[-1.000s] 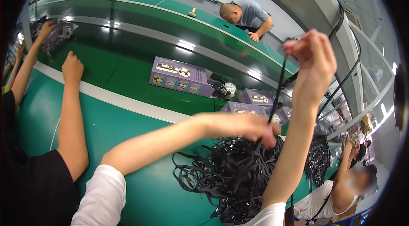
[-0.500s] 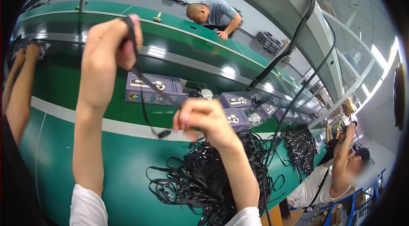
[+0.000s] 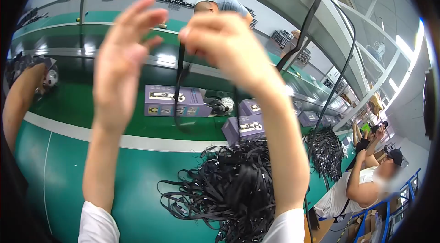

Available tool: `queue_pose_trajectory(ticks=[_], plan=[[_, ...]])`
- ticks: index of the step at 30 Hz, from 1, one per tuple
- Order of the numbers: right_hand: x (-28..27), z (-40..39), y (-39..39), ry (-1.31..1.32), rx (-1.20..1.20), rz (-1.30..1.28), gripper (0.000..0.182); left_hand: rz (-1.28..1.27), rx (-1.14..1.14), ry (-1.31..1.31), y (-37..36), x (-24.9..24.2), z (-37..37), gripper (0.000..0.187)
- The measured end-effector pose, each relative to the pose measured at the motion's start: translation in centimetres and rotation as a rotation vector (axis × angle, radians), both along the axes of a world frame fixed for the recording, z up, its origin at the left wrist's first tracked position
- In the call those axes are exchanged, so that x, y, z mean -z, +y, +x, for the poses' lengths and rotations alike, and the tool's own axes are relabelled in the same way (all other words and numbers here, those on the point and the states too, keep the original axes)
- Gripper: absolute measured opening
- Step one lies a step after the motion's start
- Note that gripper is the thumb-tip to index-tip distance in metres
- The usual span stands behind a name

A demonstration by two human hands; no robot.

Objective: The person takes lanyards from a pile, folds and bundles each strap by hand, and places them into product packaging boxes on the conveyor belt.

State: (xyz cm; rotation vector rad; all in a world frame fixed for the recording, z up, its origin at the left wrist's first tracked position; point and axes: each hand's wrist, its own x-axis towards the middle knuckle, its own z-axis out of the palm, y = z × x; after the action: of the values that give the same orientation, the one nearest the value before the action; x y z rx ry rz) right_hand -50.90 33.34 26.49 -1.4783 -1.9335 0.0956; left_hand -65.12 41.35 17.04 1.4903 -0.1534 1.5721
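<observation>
My right hand is raised in front of me, thumb and fingers pinched on a black strap. The strap hangs from the fingertips in a long loop past a purple printed box. To its left, my left hand is up with its fingers spread, somewhat blurred, and nothing shows in it. Below my right forearm, a large tangled pile of black straps lies on the green table.
More purple boxes and a clear package with a white round part stand along the green belt. Another strap pile lies to the right. A neighbour's arm reaches in at left. Black cables hang at right.
My left hand has let go of the strap and opened. My right hand has risen beside it, still pinching the strap, which now hangs down.
</observation>
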Motion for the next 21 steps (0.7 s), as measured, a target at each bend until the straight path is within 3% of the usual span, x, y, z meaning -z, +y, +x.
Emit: queue_pose_trajectory(ticks=[2,4,5,6,7,8,10,12,13,14,16,20,21], plan=[[-3.2,-0.2,-0.5,0.139,-0.165,0.195,0.024,-0.092,0.142,0.031,-1.3,1.6,2.9,0.083],[-6.5,0.4,-0.7,0.453,-0.401,0.268,0.024,-0.141,0.569,0.260,-3.4,3.3,4.8,0.080],[-7.1,-3.0,-1.6,0.538,-0.313,0.354,0.021,-0.086,0.642,0.344,-5.0,4.6,6.0,0.075],[-7.4,-4.5,-1.9,0.556,-0.294,0.430,0.021,0.001,0.698,0.454,-6.4,5.3,6.7,0.064],[-7.6,-6.1,-2.1,0.573,-0.273,0.506,0.020,-0.032,1.015,0.420,-7.8,5.6,7.6,0.044],[-7.7,-6.0,-1.7,0.525,-0.326,0.571,0.021,0.024,1.099,0.449,-8.9,6.0,8.0,0.029],[-8.0,-4.6,-1.4,0.457,-0.360,0.580,0.021,-0.033,1.223,0.870,-8.4,4.9,6.7,0.046],[-7.9,-1.3,-1.6,0.422,-0.328,0.467,0.022,-0.097,0.725,0.746,-6.9,4.1,5.6,0.046],[-6.4,-1.1,-1.4,0.406,-0.298,0.423,0.021,-0.062,0.576,0.508,-5.1,3.9,5.5,0.046],[-6.1,-0.4,-2.1,0.286,-0.218,0.193,0.021,-0.180,0.530,0.574,-3.4,3.1,4.8,0.045],[-4.1,0.0,-1.4,0.294,-0.152,0.002,0.029,-0.296,0.522,0.542,-0.4,3.4,4.2,0.043],[-2.1,0.2,-0.9,0.149,-0.079,-0.370,0.025,-0.484,0.361,0.475,6.1,6.9,4.9,0.030],[-2.0,0.1,-0.9,0.135,-0.072,-0.359,0.026,-0.570,0.491,0.497,7.2,7.3,4.3,0.027]])
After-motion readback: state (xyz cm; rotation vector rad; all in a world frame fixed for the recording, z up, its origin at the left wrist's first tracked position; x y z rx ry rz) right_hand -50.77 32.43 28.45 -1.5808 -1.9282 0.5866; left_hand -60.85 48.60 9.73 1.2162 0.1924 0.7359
